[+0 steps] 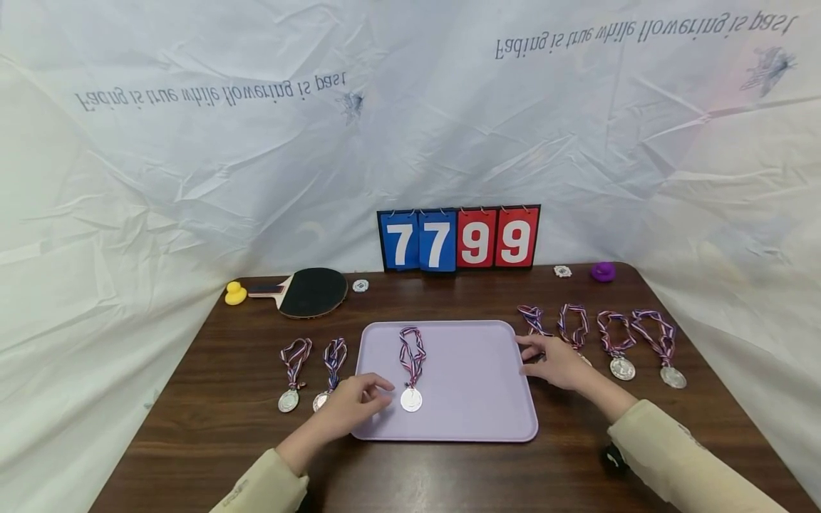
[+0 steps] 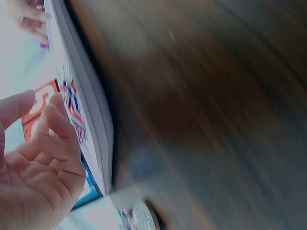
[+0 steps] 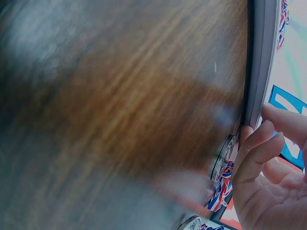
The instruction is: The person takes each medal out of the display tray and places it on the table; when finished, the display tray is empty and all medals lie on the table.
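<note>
A lilac tray (image 1: 471, 413) lies on the table with one silver medal (image 1: 412, 400) on it, its striped ribbon (image 1: 412, 353) stretched toward the back. My left hand (image 1: 355, 402) hovers over the tray's left edge, fingers loosely bent and nothing between them. In the left wrist view the hand (image 2: 43, 167) shows its palm beside the tray wall (image 2: 96, 120). My right hand (image 1: 556, 362) is at the tray's right edge, thumb and fingers apart. The right wrist view has its fingertips (image 3: 264, 132) right at the tray rim (image 3: 259, 62).
Two medals (image 1: 288, 400) lie left of the tray, one partly behind the left hand. Several more medals (image 1: 622, 368) lie on the right. Along the back are a yellow duck (image 1: 235, 293), a table tennis paddle (image 1: 314, 292), a scoreboard (image 1: 459, 239) reading 7799 and a purple duck (image 1: 603, 271).
</note>
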Demonstrator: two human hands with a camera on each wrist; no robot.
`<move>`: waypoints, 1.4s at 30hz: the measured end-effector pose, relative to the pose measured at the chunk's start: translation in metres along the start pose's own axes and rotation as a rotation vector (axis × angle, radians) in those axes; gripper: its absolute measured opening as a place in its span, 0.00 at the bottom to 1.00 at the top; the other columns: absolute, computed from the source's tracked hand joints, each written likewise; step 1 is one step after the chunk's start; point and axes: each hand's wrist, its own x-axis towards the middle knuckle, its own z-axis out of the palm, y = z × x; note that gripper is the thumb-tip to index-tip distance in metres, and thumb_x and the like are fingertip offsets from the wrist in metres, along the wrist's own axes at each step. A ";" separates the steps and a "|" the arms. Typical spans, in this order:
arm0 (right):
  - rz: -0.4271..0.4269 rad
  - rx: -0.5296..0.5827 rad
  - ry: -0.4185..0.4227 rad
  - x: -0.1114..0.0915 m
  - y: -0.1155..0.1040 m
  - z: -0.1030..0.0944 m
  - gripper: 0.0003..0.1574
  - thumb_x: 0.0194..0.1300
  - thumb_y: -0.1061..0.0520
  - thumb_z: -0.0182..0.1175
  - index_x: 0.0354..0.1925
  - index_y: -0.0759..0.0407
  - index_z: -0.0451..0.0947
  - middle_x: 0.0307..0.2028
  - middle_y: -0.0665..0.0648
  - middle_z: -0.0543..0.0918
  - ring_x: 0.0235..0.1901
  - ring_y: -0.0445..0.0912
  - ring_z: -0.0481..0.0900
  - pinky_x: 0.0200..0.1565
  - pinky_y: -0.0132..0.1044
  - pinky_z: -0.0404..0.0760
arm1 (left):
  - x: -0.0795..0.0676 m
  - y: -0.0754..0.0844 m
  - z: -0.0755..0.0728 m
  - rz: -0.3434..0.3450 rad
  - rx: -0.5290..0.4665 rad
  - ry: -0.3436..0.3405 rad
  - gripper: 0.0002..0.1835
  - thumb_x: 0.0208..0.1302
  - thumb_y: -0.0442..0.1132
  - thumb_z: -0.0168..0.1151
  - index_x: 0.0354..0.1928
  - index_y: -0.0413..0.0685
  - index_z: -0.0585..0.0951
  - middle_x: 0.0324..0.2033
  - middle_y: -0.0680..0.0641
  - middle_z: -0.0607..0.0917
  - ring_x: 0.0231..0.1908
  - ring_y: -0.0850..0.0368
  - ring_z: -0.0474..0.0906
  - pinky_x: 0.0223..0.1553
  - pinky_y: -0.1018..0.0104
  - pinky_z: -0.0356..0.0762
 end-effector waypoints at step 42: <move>0.050 -0.009 0.003 0.000 -0.001 0.001 0.35 0.49 0.59 0.67 0.57 0.62 0.69 0.35 0.57 0.80 0.22 0.44 0.73 0.25 0.35 0.71 | 0.017 0.003 0.024 -0.037 0.080 0.038 0.08 0.47 0.35 0.67 0.30 0.43 0.78 0.17 0.55 0.73 0.19 0.66 0.66 0.22 0.71 0.66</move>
